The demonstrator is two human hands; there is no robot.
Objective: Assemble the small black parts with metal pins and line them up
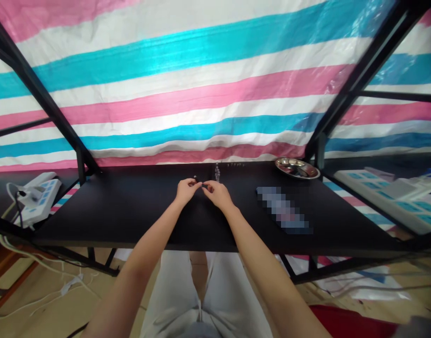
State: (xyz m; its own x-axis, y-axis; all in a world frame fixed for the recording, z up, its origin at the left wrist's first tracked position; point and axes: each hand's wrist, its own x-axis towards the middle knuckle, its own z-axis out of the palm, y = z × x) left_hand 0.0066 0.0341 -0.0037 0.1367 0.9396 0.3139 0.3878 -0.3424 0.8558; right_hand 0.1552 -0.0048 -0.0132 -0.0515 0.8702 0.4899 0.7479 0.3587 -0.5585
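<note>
- Head view: a dark piece (203, 185) is pinched between the left hand's (188, 190) and right hand's (217, 193) fingertips; its long axis cannot be told.
- It is held left of the pile (217, 172), which is neighboured by the right hand.

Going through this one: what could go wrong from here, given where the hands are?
The right hand is close to the small shiny pieces, so a sideways move might scatter them. Its fingers and those of the left hand meet at something too small to identify; if dropped, it could be hard to spot on the black table.
</note>
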